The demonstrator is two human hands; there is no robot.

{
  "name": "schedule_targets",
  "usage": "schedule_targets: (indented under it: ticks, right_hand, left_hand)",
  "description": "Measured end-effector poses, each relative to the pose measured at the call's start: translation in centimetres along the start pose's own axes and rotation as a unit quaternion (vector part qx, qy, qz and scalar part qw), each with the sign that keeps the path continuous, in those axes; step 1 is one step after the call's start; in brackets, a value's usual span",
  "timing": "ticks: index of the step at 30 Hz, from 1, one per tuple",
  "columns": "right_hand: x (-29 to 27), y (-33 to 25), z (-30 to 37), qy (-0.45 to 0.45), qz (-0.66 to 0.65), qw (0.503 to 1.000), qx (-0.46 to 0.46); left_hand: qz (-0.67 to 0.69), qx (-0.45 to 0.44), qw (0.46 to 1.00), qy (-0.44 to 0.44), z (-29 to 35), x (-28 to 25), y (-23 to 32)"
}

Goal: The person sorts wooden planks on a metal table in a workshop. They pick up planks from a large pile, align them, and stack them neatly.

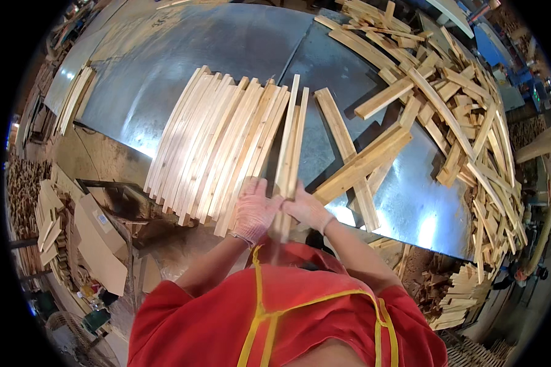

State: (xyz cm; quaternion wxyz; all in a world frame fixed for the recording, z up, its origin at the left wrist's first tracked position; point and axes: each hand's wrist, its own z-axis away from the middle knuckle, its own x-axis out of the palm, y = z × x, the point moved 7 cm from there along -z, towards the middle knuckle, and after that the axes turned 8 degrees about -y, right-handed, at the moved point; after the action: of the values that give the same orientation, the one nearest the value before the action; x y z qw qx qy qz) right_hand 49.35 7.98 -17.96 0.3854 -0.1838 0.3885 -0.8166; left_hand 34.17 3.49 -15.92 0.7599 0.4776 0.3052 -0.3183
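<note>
Both my hands wear pale, light-coloured gloves and are close together at the near edge of a metal table. My left hand lies with its fingers stretched out over the near right end of a row of wooden strips. Its thumb points toward a few loose strips, which stand slightly fanned between my hands. My right hand is closed around the near part of these loose strips, with its fingertips partly hidden. Their near ends overhang the table edge and look slightly blurred.
Right of my hands, several boards lie crossed. A large jumbled pile of wood pieces covers the table's right side. A small bundle of strips lies at the far left. Below the table stand cardboard and a stack of wood.
</note>
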Motion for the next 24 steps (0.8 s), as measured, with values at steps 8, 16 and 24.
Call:
schedule_targets:
  ticks: [8,16,24]
  right_hand:
    - [-8.3,-5.0,3.5,-0.051,0.011,0.992,-0.115]
    - [-39.0,11.7,8.7,0.522,-0.216,0.817,-0.117]
    - [-31.4,-1.0,7.0,0.337,-0.006,0.924,-0.18]
  left_hand:
    - [-0.267,0.137,0.954,0.026,-2.2,1.5,1.4]
    - [-0.162,0.127,0.975,-0.083,-4.1,9.9,15.7]
    - [0.33,-0.036,0.94,-0.077,0.1,7.8,8.2]
